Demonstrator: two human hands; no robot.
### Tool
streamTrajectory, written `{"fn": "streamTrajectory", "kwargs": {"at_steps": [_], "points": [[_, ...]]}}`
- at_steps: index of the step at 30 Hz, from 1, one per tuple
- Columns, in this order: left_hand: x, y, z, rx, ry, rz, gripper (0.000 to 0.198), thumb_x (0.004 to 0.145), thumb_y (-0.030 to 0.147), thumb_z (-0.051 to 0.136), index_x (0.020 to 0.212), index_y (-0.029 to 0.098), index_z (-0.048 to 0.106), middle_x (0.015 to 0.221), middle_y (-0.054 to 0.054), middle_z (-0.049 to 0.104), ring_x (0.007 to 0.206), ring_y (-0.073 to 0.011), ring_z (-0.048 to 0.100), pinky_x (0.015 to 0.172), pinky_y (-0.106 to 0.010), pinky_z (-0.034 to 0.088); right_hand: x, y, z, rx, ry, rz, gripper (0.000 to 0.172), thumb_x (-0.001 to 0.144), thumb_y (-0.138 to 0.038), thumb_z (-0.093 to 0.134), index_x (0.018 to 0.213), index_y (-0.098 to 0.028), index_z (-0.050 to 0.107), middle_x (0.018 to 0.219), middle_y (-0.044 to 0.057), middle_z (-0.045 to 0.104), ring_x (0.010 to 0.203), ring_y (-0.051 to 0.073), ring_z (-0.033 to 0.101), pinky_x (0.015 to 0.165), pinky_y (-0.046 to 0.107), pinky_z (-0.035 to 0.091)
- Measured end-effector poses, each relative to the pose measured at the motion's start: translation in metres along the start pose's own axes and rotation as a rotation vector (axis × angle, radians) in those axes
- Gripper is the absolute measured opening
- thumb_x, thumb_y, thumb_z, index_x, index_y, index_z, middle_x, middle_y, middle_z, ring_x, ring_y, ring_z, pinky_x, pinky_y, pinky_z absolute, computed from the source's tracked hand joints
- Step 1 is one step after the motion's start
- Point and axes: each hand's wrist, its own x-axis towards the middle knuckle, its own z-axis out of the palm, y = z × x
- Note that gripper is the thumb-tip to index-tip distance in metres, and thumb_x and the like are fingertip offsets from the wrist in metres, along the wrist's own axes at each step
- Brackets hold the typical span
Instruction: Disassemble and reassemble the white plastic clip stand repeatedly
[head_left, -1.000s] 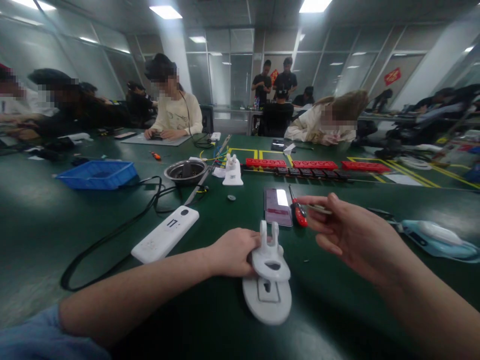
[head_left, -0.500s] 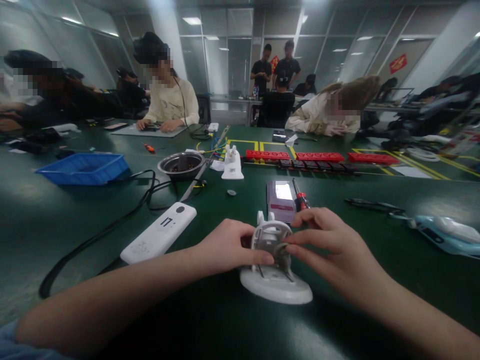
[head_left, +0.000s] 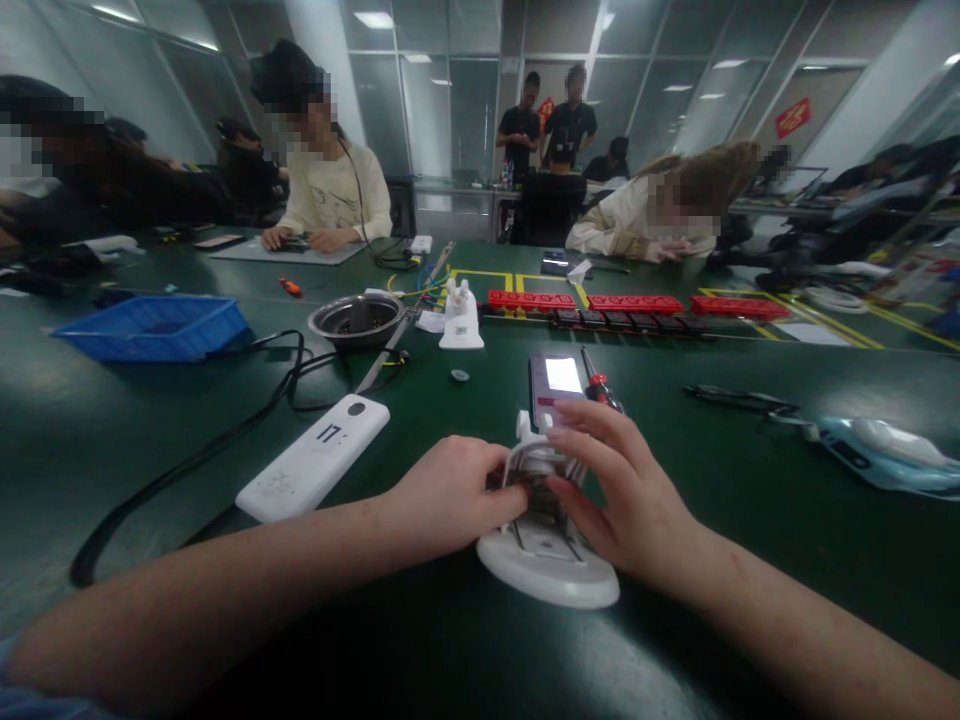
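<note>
A white plastic stand [head_left: 551, 565] with an oval base sits on the green table in front of me. Its upper part is tilted up. My left hand [head_left: 450, 495] grips that upper part from the left, fingers curled onto it. From the right, my right hand [head_left: 615, 490] closes over the same part, fingertips pressed on its top and side. A small dark piece shows between my fingers. Just behind the stand lie a phone [head_left: 559, 380] with a lit screen and a red-handled screwdriver [head_left: 600, 388].
A white power bank [head_left: 315, 458] with a black cable [head_left: 247, 410] lies to the left. Farther back are a metal bowl [head_left: 356, 318], a blue tray [head_left: 150, 328], a second white stand [head_left: 460, 320], red holders [head_left: 626, 303]. Tweezers [head_left: 739, 400] and a bagged item [head_left: 885, 450] lie right. Other people sit around the table.
My right hand came down from mid-air onto the stand. The stand's upper part was tipped up, and both hands now close on it more tightly.
</note>
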Motion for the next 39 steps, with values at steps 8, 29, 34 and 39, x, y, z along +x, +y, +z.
{"fn": "streamTrajectory", "kwargs": {"at_steps": [8,29,34,39], "points": [[-0.002,0.004,0.001,0.116,0.031,0.05,0.022,0.077,0.026,0.043,0.064,0.016,0.057,0.058,0.002,0.052,0.053,-0.0104,0.045,0.05,-0.021,0.031,-0.001,-0.003,-0.013,0.099,-0.104,0.184,0.07,0.076,-0.02,0.047,0.135,-0.017,0.009,0.14,0.012,0.009,0.128,0.026,0.011,0.1,0.046,0.025],[-0.002,0.001,0.002,0.046,0.033,-0.016,0.026,0.079,0.031,0.042,0.065,0.016,0.058,0.059,0.002,0.052,0.052,-0.0101,0.047,0.047,-0.021,0.033,-0.048,0.039,-0.022,0.351,-0.416,0.754,0.016,0.08,-0.03,0.046,0.077,-0.018,0.054,0.069,0.002,0.056,0.056,0.012,0.054,0.05,0.025,0.047],[-0.002,-0.001,0.005,0.056,0.057,0.027,0.024,0.078,0.028,0.043,0.066,0.015,0.059,0.059,0.001,0.053,0.052,-0.0099,0.047,0.047,-0.021,0.032,0.004,0.004,-0.036,0.585,-0.235,0.78,0.017,0.071,-0.033,0.058,0.069,-0.016,0.056,0.059,-0.001,0.053,0.043,0.008,0.048,0.036,0.018,0.042],[-0.002,-0.003,0.003,0.045,0.021,0.05,0.022,0.078,0.027,0.043,0.069,0.015,0.06,0.06,0.001,0.054,0.052,-0.0098,0.047,0.049,-0.021,0.033,0.033,-0.014,-0.043,0.533,-0.269,0.548,0.01,0.072,-0.027,0.057,0.07,-0.019,0.064,0.065,0.001,0.059,0.04,0.007,0.049,0.033,0.016,0.039]]}}
